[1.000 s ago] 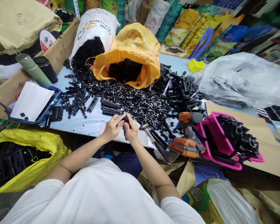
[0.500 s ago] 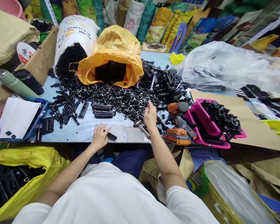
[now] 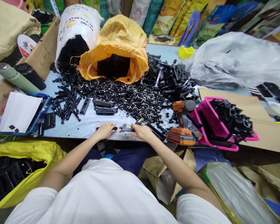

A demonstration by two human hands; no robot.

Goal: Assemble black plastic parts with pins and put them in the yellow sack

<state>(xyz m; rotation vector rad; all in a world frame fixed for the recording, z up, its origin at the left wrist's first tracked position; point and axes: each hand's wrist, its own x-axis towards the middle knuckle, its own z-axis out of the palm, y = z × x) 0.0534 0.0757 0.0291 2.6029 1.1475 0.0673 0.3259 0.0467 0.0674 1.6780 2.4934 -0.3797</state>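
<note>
At the table's front edge my left hand (image 3: 105, 130) lies over a small black bar (image 3: 115, 128), its fingers closed on it; the bar's ends show on both sides. Just right of it, my right hand (image 3: 142, 132) pinches a flat grey piece (image 3: 126, 127), smeared by motion, so its kind is unclear. Behind the right hand lies a metal rod-like tool (image 3: 140, 120). Several long black plastic parts (image 3: 104, 107) are lined up behind my left hand. Beyond them spreads a heap of small black pieces with silvery pins (image 3: 135, 99).
An orange cordless drill (image 3: 182, 121) stands right of my right hand, beside a pink basket (image 3: 206, 115) of black parts. An orange sack (image 3: 121, 34) and a white sack (image 3: 80, 23) lie open behind the heap. A yellow sack (image 3: 49, 155) is at lower left.
My right hand has come from the heap's edge down and left to the front edge, now with the grey piece. My left hand has moved slightly forward over the black bar. The view has shifted a little.
</note>
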